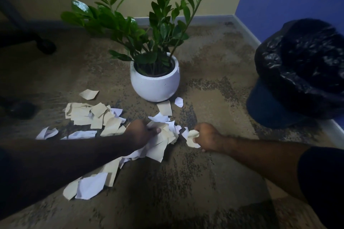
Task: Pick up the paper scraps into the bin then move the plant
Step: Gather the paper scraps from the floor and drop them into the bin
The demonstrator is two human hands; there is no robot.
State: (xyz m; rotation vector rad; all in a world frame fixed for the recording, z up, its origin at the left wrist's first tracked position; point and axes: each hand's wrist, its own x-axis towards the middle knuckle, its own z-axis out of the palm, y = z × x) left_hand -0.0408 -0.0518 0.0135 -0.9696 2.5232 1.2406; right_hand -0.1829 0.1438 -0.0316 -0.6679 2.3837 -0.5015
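Torn white and cream paper scraps (93, 117) lie scattered over the brown carpet in front of a green leafy plant (141, 29) in a round white pot (155, 85). My left hand (141, 133) grips a bunch of scraps (163, 141) at the middle of the pile. My right hand (208, 137) is curled round a crumpled cream scrap (192, 138) just to the right of that pile. The bin (301, 72), lined with a black plastic bag, stands at the right by the blue wall.
A dark chair base with a caster (45, 46) stands at the far left, another caster (22, 109) nearer. The yellow wall and the skirting board (204, 19) run behind the plant. More scraps (91, 184) lie under my left forearm.
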